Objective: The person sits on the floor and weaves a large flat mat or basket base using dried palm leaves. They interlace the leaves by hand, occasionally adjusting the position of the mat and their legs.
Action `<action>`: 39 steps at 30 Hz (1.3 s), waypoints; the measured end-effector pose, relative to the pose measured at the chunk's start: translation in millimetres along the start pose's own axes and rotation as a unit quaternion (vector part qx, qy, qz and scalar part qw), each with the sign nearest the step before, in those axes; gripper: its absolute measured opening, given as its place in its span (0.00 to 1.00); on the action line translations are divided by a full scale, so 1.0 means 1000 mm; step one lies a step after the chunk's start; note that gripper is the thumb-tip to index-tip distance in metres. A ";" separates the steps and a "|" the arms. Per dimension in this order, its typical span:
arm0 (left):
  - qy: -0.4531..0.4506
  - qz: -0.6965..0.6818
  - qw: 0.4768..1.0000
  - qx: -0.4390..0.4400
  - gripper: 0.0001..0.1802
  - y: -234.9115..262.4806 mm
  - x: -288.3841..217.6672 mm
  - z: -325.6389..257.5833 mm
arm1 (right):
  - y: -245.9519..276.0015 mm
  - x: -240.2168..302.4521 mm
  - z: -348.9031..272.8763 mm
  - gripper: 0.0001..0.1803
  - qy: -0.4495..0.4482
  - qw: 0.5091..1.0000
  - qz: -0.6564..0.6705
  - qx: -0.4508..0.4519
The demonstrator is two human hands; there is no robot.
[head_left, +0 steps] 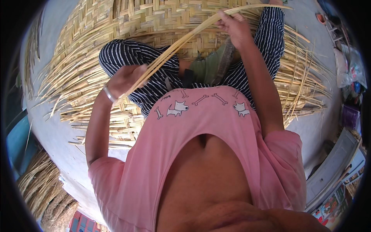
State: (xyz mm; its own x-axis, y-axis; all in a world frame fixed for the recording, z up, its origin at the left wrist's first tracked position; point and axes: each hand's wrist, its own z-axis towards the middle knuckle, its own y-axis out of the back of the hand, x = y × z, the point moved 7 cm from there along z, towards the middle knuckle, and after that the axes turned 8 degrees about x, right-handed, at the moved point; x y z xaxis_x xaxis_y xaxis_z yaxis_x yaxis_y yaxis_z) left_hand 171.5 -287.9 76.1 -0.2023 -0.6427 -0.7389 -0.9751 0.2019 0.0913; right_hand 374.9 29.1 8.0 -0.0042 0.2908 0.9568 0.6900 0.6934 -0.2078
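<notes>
A slim bundle of long, pale yellow cane strips [184,40] runs slantwise across my lap, from low at the left to the far right, where it bends over. My right hand [235,29] pinches it near the bend, thumb and fingers closed. Toward the lower end, my left hand [125,80], with a metal bangle [109,94] at its wrist, is closed round the strips. Its fingers are partly hidden behind them. I sit cross-legged on a large woven cane mat [150,13], with loose strip ends fanning out at both sides.
A green shoe [210,63] shows between my striped trouser legs [119,58]. Several loose strips [299,85] lie across the mat's right side. A heap of dry stalks [40,172] is at the lower left. Plastic bags [348,67] and a grey panel [334,166] stand along the right.
</notes>
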 end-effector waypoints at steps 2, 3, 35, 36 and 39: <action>-0.010 0.018 1.000 -0.003 0.31 -0.001 -0.018 0.027 | -0.045 0.021 -0.016 0.14 0.018 0.998 0.002 0.054; -0.041 -0.012 0.999 -0.004 0.31 -0.007 -0.035 0.038 | -0.062 0.026 -0.024 0.13 0.028 0.997 0.002 0.075; -0.269 0.163 0.869 -0.382 0.10 -0.032 -0.104 0.057 | -0.126 0.014 -0.062 0.16 -0.057 0.976 0.146 0.152; -0.268 0.156 0.868 -0.388 0.10 -0.033 -0.101 0.057 | -0.125 0.010 -0.061 0.16 -0.059 0.972 0.161 0.158; -0.262 0.178 0.852 -0.417 0.09 -0.036 -0.096 0.058 | -0.123 0.003 -0.061 0.14 -0.066 0.972 0.174 0.146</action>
State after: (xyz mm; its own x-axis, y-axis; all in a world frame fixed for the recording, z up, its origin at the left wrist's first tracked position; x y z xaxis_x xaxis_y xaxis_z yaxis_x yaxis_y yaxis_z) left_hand 231.2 -191.0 105.2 -0.6436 -0.1889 -0.7417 -0.6294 -0.4208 0.6533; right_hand 334.8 -95.6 49.0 0.0857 0.6105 0.7874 0.4309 0.6898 -0.5818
